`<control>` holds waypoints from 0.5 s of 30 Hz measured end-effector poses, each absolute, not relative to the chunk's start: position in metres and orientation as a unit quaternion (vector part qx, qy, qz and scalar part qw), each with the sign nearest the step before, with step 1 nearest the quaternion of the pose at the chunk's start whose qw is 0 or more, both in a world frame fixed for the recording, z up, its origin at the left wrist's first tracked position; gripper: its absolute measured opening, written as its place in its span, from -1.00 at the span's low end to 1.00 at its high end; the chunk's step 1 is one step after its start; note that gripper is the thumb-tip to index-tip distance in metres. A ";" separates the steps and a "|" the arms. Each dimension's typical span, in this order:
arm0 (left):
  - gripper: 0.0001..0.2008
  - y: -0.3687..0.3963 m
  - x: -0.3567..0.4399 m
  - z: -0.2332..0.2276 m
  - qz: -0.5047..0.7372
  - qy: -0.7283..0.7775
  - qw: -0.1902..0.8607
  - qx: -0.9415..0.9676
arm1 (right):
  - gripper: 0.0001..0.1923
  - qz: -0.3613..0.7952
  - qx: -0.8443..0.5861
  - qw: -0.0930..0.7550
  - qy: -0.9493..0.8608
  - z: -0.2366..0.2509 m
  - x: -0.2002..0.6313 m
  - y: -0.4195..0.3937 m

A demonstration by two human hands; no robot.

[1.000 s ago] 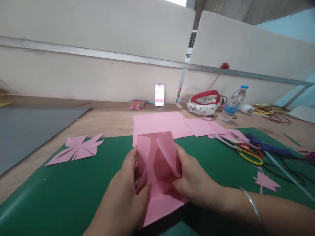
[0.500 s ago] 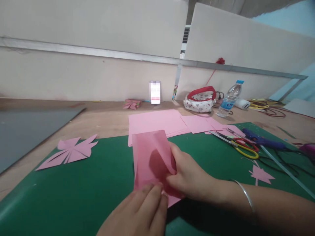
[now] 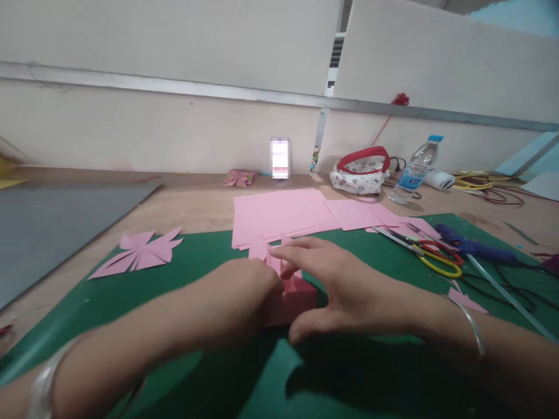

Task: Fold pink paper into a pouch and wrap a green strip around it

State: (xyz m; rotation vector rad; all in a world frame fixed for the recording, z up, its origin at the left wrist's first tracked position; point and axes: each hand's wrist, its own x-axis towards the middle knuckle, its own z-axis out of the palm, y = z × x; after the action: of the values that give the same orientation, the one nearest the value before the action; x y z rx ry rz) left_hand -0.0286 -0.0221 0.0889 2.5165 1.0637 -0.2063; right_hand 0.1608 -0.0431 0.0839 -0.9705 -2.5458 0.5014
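Note:
A folded piece of pink paper [image 3: 298, 299] lies on the green mat [image 3: 209, 372], with upright folds and pointed flaps behind its front edge. My left hand [image 3: 247, 291] is closed on its left side, the fingertips partly hidden by the paper and the hand itself. Over the right side reaches my right hand [image 3: 338, 279], fingers stretched across the folds and thumb spread away towards me. Whether its fingertips press on the paper is hard to see. Just behind both hands is a stack of pink paper sheets [image 3: 279, 212].
A cut pink paper flower [image 3: 142, 253] lies at the left. Scissors [image 3: 439, 265], a blue glue gun [image 3: 476, 244] and a small pink cutout [image 3: 467, 299] are at the right. Farther back stand a phone [image 3: 280, 157], a white pouch [image 3: 360, 179] and a water bottle [image 3: 414, 169].
The pink paper, earlier a tall raised sheet, is now lower and folded on the mat. My left hand has moved up to its left side; my right thumb has come off it.

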 end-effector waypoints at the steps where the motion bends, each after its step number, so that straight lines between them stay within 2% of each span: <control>1: -0.84 -0.016 -0.030 0.094 -0.099 0.362 0.217 0.901 | -0.29 0.184 -0.345 0.156 -0.907 0.084 0.161 -0.042; 4: -0.80 -0.003 -0.027 0.104 -0.162 0.341 0.263 0.888 | -0.38 0.217 -0.374 0.100 -0.896 0.081 0.159 -0.035; 6: -0.83 0.001 -0.023 0.107 -0.176 0.344 0.264 0.884 | -0.48 0.261 -0.378 0.079 -0.885 0.078 0.158 -0.029; 9: -0.85 0.000 -0.017 0.109 -0.173 0.342 0.245 0.890 | -0.51 0.313 -0.371 0.058 -0.872 0.077 0.156 -0.025; 12: -0.77 -0.006 -0.017 0.109 -0.161 0.345 0.223 0.897 | -0.49 0.315 -0.376 0.054 -0.870 0.077 0.154 -0.028; 15: -0.79 -0.015 -0.020 0.104 -0.134 0.367 0.193 0.900 | -0.52 0.280 -0.387 0.052 -0.877 0.074 0.151 -0.034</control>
State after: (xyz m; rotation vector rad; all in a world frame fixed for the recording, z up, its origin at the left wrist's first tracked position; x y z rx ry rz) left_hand -0.0198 -0.0149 0.1042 2.5260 1.0289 -0.3757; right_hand 0.1507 -0.0338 0.0743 -1.1773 -2.6666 0.8511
